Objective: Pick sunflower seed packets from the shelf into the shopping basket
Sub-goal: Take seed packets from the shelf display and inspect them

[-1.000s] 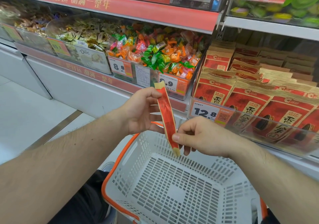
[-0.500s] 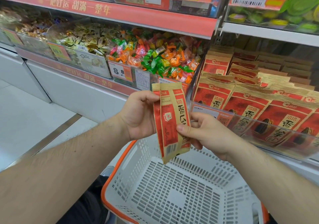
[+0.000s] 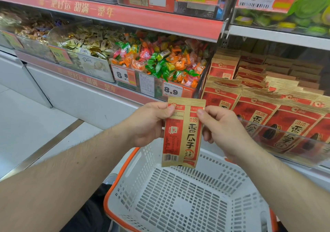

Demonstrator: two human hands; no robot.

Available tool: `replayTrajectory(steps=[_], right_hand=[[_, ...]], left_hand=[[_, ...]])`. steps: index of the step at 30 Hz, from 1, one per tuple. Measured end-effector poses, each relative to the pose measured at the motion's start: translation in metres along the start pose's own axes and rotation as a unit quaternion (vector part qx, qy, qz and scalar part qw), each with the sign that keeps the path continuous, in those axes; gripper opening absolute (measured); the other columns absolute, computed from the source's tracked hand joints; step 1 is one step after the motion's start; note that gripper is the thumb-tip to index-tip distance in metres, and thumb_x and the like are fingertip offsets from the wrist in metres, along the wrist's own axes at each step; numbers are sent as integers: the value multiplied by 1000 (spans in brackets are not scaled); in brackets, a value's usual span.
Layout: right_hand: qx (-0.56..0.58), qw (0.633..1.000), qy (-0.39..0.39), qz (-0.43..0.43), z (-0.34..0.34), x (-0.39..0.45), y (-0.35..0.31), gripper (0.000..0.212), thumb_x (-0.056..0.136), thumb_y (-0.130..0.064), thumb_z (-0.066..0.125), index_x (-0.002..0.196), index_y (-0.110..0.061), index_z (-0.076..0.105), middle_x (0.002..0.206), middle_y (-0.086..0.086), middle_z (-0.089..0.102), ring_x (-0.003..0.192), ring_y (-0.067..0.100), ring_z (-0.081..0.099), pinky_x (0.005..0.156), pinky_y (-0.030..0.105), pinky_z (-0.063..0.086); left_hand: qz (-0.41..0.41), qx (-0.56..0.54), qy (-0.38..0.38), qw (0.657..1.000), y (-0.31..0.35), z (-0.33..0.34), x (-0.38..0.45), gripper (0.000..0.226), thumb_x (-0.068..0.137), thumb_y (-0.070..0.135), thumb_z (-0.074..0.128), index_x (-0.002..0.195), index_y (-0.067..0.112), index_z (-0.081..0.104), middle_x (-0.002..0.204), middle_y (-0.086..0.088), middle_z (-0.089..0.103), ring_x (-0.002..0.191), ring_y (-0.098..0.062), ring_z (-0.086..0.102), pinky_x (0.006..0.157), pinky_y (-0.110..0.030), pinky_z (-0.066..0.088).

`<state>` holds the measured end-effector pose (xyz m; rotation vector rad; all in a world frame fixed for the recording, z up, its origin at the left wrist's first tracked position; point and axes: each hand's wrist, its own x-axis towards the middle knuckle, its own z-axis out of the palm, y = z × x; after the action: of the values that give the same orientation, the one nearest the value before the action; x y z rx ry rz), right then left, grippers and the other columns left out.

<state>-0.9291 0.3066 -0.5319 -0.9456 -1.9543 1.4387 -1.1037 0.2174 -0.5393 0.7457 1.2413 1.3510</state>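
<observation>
Holding one sunflower seed packet (image 3: 183,133) upright by its top corners, the left hand (image 3: 148,122) and right hand (image 3: 221,126) each pinch it between thumb and curled fingers, so both sets of fingers are grasping the packet rather than released. It hangs just above the far rim of the shopping basket (image 3: 125,176), which sits near the person, below the hands, and whose white slotted floor shows nothing lying in it as far as can be seen. To the right, the shelf (image 3: 278,35) holds many more red and tan seed packets (image 3: 253,110) standing in rows behind a clear front lip. To the left and farther off are bins of wrapped candy (image 3: 157,60). By my reading the task is at its start: a first packet is off the shelf and over the basket but not yet dropped in, and the rest of the picking remains.
</observation>
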Motion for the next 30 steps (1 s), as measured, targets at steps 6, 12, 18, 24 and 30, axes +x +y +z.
replayTrajectory(steps=[6,12,18,24,30], right_hand=[[84,996,-19,33,-1,0,0,32,100,-16,55,71,-10,67,63,6,65,46,11,48,47,24,40],[63,997,-29,30,-4,2,1,25,98,-24,58,83,-10,72,72,7,69,54,14,52,51,25,42],[-6,979,-173,111,-9,0,5,13,92,-24,66,99,-14,70,96,10,76,83,22,66,77,37,49],[119,948,-234,179,-4,0,5,40,75,-27,72,106,-3,67,93,16,74,73,25,68,55,27,54],[142,938,-248,198,-4,-1,5,44,74,-25,67,110,0,64,94,17,74,69,20,72,55,27,56]], left_hand=[[-16,-14,-15,1000,-1,1,1,41,82,24,56,114,0,67,128,-30,61,108,-39,62,101,-61,45],[-32,-31,0,999,1,0,3,46,85,26,55,122,1,63,131,-30,59,111,-41,60,105,-64,42],[-76,-113,68,988,7,-8,11,39,105,28,41,131,4,58,136,-23,59,127,-39,56,97,-56,49],[-126,-162,101,973,6,-14,14,32,106,29,42,117,6,61,128,-17,63,117,-32,63,97,-51,50],[-140,-157,115,971,6,-13,13,31,106,29,43,110,5,61,103,-15,70,94,-28,69,89,-49,55]])
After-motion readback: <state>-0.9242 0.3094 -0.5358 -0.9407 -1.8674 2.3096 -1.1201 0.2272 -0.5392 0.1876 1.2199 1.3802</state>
